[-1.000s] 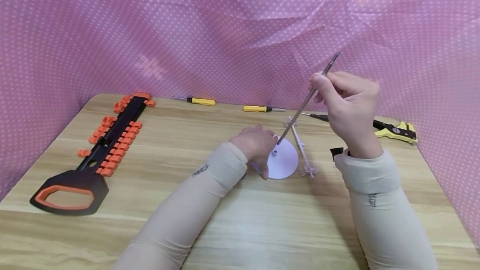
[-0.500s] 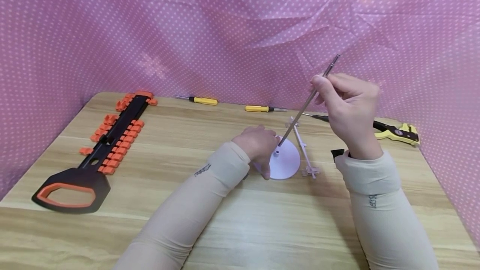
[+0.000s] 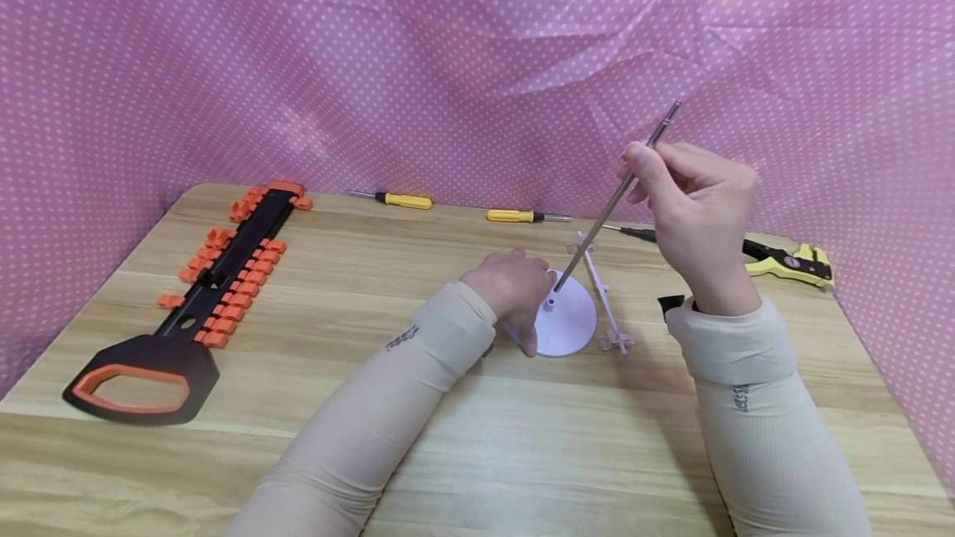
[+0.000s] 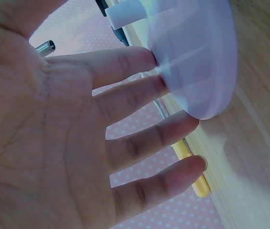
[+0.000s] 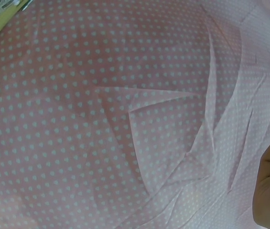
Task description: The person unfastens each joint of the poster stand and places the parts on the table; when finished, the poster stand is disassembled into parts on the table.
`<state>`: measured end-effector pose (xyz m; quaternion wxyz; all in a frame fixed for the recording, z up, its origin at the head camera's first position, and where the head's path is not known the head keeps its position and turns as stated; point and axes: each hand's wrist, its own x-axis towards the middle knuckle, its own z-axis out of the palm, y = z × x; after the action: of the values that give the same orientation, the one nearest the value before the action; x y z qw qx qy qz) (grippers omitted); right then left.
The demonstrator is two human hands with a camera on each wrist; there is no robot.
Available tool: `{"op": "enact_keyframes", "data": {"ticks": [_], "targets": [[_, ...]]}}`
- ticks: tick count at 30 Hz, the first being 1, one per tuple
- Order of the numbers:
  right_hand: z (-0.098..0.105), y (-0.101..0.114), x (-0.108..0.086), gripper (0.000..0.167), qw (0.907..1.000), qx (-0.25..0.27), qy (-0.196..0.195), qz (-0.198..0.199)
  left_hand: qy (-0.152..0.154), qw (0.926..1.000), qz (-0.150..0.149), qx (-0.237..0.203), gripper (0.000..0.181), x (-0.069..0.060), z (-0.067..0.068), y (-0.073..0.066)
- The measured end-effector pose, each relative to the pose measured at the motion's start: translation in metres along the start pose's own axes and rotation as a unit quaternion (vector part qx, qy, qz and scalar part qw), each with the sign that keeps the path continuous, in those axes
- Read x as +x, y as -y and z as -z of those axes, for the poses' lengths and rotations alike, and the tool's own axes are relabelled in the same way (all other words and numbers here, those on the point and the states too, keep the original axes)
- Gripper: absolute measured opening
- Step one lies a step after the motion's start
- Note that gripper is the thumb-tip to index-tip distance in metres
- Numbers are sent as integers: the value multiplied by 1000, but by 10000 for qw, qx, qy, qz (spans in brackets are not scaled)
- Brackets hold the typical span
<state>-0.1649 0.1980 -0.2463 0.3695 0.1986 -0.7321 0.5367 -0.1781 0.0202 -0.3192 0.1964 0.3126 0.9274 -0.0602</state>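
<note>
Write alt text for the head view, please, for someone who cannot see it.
A person's right hand holds a metal rod slanting toward a pale disc, which the left hand touches. Yellow-handled tools lie behind on a wooden table.

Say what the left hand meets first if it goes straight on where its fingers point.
Likely the pale disc; the left hand seems to touch it, but depth is unclear.

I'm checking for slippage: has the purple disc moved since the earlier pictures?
No: in the head view, the purple disc shows no clear shift against the slender bar beside it.
</note>
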Motion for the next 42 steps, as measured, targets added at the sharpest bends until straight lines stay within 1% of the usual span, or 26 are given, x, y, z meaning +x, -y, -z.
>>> {"op": "enact_keyframes", "data": {"ticks": [8, 13, 19, 26, 28, 34, 42], "targets": [[1, 0, 2, 22, 9999, -24, -81, -63, -66, 10000, -39, 33, 110, 1, -1, 0], [5, -1, 4, 28, 9997, -180, -146, -37, 3, 10000, 12, -5, 112, 1, 0, 0], [7, -3, 6, 30, 9997, -247, -37, -12, 13, 10000, 7, -24, 113, 1, 0, 1], [5, -5, 5, 28, 9997, -226, 21, -1, 42, 10000, 15, -70, 113, 1, 0, 1], [5, -4, 5, 27, 9997, -220, 16, -70, 36, 10000, 7, -54, 113, 1, 0, 1], [3, -4, 5, 22, 9983, -344, -165, -440, 30, 10000, -28, 24, 112, 1, -1, 0], [3, -5, 5, 22, 9975, -498, -155, -486, 14, 10000, -27, 25, 112, 1, -1, 0]]}}
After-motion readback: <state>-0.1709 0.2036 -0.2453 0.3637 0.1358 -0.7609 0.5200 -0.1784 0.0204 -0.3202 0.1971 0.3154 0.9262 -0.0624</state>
